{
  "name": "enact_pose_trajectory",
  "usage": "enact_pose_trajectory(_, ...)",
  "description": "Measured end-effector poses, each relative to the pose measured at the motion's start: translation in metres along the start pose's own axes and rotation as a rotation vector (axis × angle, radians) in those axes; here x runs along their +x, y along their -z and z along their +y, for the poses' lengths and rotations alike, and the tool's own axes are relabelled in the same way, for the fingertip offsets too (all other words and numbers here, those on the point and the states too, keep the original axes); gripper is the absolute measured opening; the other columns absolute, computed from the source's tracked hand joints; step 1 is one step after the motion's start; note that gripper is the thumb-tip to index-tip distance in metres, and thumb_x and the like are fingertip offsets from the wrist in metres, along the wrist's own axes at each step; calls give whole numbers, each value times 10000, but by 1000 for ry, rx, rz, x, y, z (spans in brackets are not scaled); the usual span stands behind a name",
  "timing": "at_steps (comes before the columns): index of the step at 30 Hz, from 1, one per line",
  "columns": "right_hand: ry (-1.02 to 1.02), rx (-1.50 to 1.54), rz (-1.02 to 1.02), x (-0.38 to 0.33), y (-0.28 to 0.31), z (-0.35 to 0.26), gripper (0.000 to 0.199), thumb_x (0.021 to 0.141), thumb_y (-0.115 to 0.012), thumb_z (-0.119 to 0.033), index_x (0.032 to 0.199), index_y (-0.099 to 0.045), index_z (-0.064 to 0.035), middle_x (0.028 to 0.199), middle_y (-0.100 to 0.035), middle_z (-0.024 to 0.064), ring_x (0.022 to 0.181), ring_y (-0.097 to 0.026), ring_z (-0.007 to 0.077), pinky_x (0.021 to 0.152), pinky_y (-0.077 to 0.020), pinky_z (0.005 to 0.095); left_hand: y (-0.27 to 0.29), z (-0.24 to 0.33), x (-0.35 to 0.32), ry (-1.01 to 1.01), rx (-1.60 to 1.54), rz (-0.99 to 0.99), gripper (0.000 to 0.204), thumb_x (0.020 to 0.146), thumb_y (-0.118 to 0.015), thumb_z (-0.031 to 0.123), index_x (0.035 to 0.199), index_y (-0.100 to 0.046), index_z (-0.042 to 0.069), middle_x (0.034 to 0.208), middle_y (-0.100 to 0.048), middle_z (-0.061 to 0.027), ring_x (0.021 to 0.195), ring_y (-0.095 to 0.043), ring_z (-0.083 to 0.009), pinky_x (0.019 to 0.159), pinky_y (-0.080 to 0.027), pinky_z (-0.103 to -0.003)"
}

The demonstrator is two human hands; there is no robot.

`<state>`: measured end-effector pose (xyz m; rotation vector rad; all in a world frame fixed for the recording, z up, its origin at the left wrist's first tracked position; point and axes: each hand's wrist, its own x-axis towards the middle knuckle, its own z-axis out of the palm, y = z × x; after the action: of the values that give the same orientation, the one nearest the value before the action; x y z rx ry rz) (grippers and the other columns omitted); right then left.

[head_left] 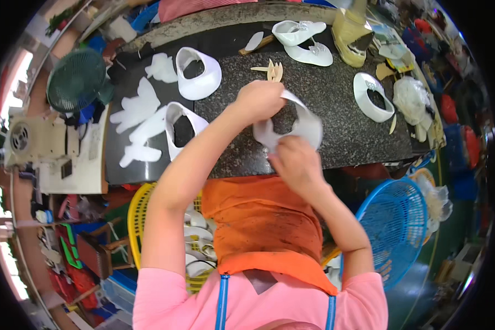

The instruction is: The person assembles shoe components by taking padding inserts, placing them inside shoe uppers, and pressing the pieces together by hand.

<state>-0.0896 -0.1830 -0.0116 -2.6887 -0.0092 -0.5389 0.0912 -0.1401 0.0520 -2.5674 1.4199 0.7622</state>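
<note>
A white shoe upper, bent into a ring and blurred by motion, is held over the dark speckled stone worktop. My left hand is closed on its far end. My right hand grips its near edge with curled fingers. Just beyond my left hand lies a small bunch of pale, pointed slips. Left of my left forearm stand two more white uppers, one farther and one nearer. Flat white cut pieces lie beside them.
Another white upper sits at the right, near a plastic bag. White shoes and a yellowish shoe last stand at the back. A green fan is at far left. Blue and yellow baskets flank my orange apron.
</note>
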Motion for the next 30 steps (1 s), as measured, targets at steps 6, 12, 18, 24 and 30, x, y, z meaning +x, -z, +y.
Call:
enact_pose_trajectory(6,41,104,268,33,3,19,253,771,-624,-106,997,-586,3,964,-574,129,909,-561,314,763,-484,395,-87,-10,-50,-87,-875,896,495,871,-563,156,1311,-414,-15,1167,-554,-217,1123,-530,-362,971,-404,-397)
enact_pose_trajectory(12,95,51,304,50,-37,14,165,740,-580,-108,885,-599,-31,873,-563,101,852,-569,259,723,-486,357,-75,-19,-76,-269,241,1263,520,830,-591,116,1316,-434,20,1250,-536,-153,1124,-546,-278,1005,-387,-404)
enact_pose_trajectory(18,174,-88,182,54,-19,29,98,750,-581,-100,834,-586,-50,851,-559,87,810,-594,259,678,-499,363,-60,-16,-79,-177,360,707,335,829,-590,135,1157,-572,73,995,-670,-51,893,-636,-176,885,-375,-406)
enact_pose_trajectory(24,56,12,6,68,-18,28,53,734,-586,-23,784,-591,-6,908,-573,144,845,-614,307,709,-513,394,-64,-2,-69,-68,238,748,228,736,-609,96,962,-624,67,800,-672,-62,761,-635,-219,737,-367,-371)
enact_pose_trajectory(30,-12,22,43,64,-15,38,102,800,-534,-62,792,-613,3,950,-579,148,906,-606,316,767,-506,403,-57,7,-43,40,386,759,137,748,-598,137,631,-669,129,714,-661,-57,767,-637,-213,704,-413,-361)
